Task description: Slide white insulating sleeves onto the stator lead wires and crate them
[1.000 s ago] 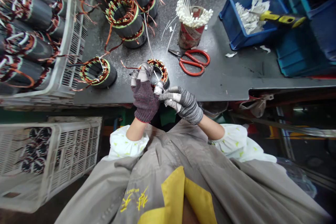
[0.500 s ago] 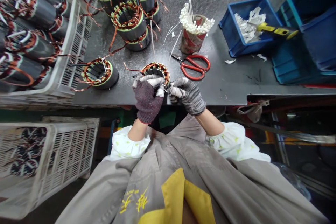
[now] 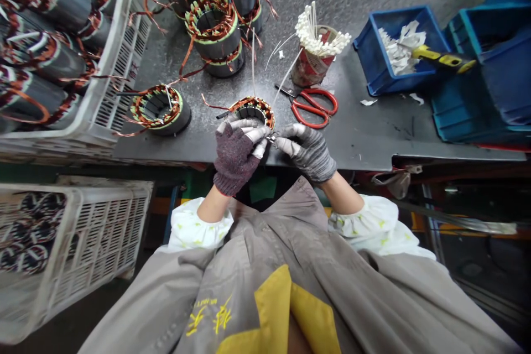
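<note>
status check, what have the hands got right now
Left hand gripping stator at near rim. Right hand pinched beside it, item too small to tell. White cable tie sticks up from stator. Scissors lie apart.

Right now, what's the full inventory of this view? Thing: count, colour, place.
near stator: 1, copper windings, bench front edge
cable tie: 1, white, standing up from near stator
loose stator: 1, copper and green, left of it
stacked stators: several, copper and green, bench back
crates: 2, white, left; one on the bench, one lower, both holding stators
tie can: 1, red, full of white ties, bench centre
scissors: 1, red handles, beside can
bins: at least 2, blue, right; one holds white scraps
yellow-handled tool: 1, across bin rim
bench: 1, dark grey
left hand: maroon glove, on near stator's rim
right hand: grey glove, fingertips meeting left hand's
</note>
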{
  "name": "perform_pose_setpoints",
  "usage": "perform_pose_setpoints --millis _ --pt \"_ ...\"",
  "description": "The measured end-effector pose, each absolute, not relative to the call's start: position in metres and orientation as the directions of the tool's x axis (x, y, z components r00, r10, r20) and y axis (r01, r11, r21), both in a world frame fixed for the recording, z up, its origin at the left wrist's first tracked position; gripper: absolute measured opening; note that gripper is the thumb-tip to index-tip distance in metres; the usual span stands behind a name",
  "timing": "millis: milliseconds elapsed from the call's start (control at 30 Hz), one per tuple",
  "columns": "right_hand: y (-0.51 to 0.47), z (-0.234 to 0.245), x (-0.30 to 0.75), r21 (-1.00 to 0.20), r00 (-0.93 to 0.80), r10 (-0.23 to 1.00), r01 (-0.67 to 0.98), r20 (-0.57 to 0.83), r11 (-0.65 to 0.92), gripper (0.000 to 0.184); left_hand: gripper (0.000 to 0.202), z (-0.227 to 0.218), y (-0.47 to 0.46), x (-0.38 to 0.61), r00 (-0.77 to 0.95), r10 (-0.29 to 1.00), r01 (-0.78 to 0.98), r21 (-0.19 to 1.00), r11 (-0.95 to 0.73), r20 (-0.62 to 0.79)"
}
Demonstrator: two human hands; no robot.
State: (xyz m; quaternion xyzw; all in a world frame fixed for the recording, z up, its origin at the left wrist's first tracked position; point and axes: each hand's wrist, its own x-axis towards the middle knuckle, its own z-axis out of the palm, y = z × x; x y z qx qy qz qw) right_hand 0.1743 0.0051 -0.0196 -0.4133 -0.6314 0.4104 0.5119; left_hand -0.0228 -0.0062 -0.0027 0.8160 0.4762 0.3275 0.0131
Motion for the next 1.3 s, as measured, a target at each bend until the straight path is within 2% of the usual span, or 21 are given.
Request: perform_pose_setpoints --millis 167,267,433,633,700,767,833,900,967,1033,1133,1200,1300 --pt "0.005 -0.016 0.173 -0.955 -0.180 0.955 0.139 0.237 0.264 0.043 0.028 -0.009 -0.005 -0.023 0.343 0.779 0.759 0.334 -0.559 0.525" --pt "0.011 -0.021 0.174 -0.938 -0.226 0.943 0.194 0.242 0.288 0.042 0.027 -0.009 -0.008 -0.023 0.344 0.771 0.762 0.320 -0.563 0.536" --pt "0.016 -0.020 0.182 -0.757 -0.336 0.854 0.407 0.396 0.511 0.041 0.029 -0.008 -0.009 -0.025 0.367 0.772 0.726 0.359 -0.587 0.519" --pt "0.010 0.003 0.175 -0.563 -0.357 0.787 0.556 0.503 0.611 0.040 0.027 -0.005 -0.010 -0.020 0.303 0.815 0.775 0.370 -0.513 0.494" --pt "0.004 0.013 0.178 -0.601 -0.280 0.784 0.518 0.554 0.609 0.039 0.026 -0.004 -0.010 -0.016 0.264 0.831 0.798 0.373 -0.473 0.489" --pt "0.001 0.019 0.184 -0.717 -0.106 0.811 0.411 0.575 0.562 0.038 0.024 -0.003 -0.011 -0.014 0.239 0.840 0.816 0.368 -0.446 0.487" --pt "0.002 0.019 0.189 -0.838 -0.024 0.869 0.255 0.494 0.483 0.040 0.023 -0.003 -0.010 -0.014 0.240 0.837 0.816 0.365 -0.448 0.492" --pt "0.009 0.015 0.192 -0.896 -0.180 0.909 0.182 0.375 0.405 0.045 0.024 -0.005 -0.011 -0.017 0.263 0.830 0.803 0.365 -0.471 0.492" --pt "0.016 0.010 0.191 -0.905 -0.433 0.869 0.226 0.238 0.361 0.047 0.027 -0.006 -0.012 -0.020 0.291 0.825 0.795 0.357 -0.491 0.485" --pt "0.022 0.006 0.188 -0.908 -0.540 0.824 0.235 0.174 0.346 0.046 0.029 -0.007 -0.014 -0.023 0.298 0.821 0.801 0.341 -0.492 0.487" --pt "0.023 0.003 0.180 -0.969 -0.423 0.887 0.072 0.186 0.238 0.046 0.026 -0.010 -0.017 -0.026 0.284 0.810 0.809 0.326 -0.490 0.513" --pt "0.017 0.001 0.175 -0.994 -0.338 0.935 -0.046 0.111 0.102 0.047 0.024 -0.013 -0.017 -0.027 0.284 0.797 0.804 0.320 -0.501 0.533" --pt "-0.002 -0.005 0.172 -0.985 -0.336 0.941 -0.135 -0.053 -0.103 0.047 0.022 -0.015 -0.013 -0.028 0.291 0.776 0.793 0.312 -0.523 0.560"
